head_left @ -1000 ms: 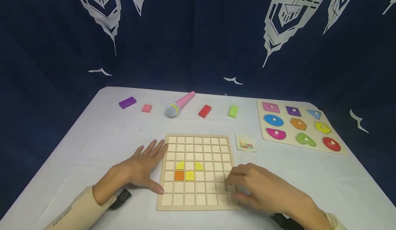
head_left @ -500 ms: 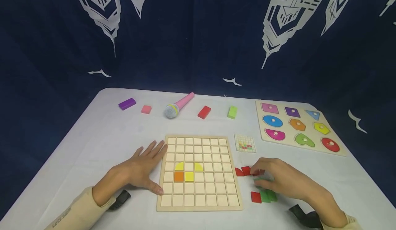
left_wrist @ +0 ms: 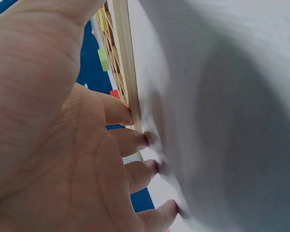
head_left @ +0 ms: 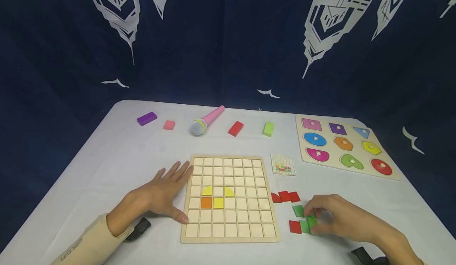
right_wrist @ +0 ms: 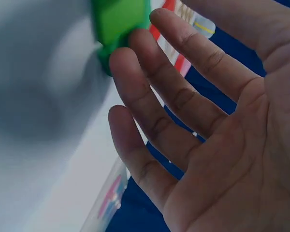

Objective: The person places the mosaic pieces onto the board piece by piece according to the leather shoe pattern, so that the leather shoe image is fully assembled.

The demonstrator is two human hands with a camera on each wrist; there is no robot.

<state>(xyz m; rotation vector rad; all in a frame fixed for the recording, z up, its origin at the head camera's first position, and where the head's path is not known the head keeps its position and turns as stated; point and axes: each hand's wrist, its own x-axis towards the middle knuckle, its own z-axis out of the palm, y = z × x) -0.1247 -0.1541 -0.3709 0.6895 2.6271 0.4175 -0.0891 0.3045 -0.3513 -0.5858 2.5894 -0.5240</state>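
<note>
A wooden grid board [head_left: 230,239] lies in front of me with two yellow curved-edge tiles [head_left: 229,192], an orange square tile [head_left: 206,203] and a yellow square tile [head_left: 218,203] in its cells. My left hand [head_left: 162,193] is spread along the board's left edge; in the left wrist view the fingertips [left_wrist: 123,116] touch its side and the tablecloth. To the right of the board, my right hand [head_left: 338,217] pinches a green square tile [head_left: 312,222] between thumb and fingers. Beside it lie more green tiles [head_left: 298,210] and a red tile [head_left: 295,227].
Several red tiles [head_left: 284,196] lie by the board's right edge, below a small pattern card [head_left: 283,164]. A shape puzzle board [head_left: 345,170] occupies the right side. Along the back are a toy microphone [head_left: 206,121] and purple [head_left: 147,118], pink [head_left: 169,125], red [head_left: 236,128] and green [head_left: 268,129] blocks.
My right hand has moved right from the board's edge, over the red tiles, to the green ones. The red and green tiles have come into sight. My left hand has stayed put.
</note>
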